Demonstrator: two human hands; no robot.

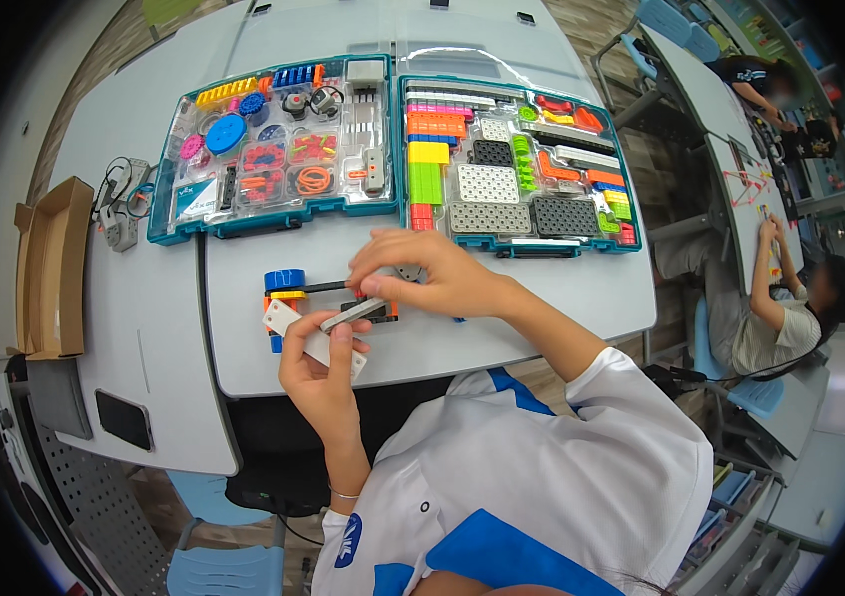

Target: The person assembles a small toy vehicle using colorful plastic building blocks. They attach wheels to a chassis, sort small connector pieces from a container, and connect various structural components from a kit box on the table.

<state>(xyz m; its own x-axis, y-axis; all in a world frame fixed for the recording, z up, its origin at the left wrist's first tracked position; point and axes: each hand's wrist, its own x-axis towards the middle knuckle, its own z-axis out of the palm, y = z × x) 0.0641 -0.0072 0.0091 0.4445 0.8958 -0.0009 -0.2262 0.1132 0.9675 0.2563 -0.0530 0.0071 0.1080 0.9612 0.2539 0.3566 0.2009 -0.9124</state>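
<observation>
A small toy model [288, 298] made of a white beam, orange and yellow parts and blue wheels lies near the table's front edge. My left hand [321, 372] grips the white beam of this model from below. My right hand [432, 273] comes from the right and pinches a grey beam [353, 315] against the model's top. A black axle runs from the upper blue wheel [284, 280] toward my right fingers.
Two open teal parts cases sit further back: the left case [279, 149] holds gears, wheels and small parts, the right case [517, 164] holds coloured beams and plates. A cardboard box [50, 268] and cables [123, 204] lie left. Other people sit at the right.
</observation>
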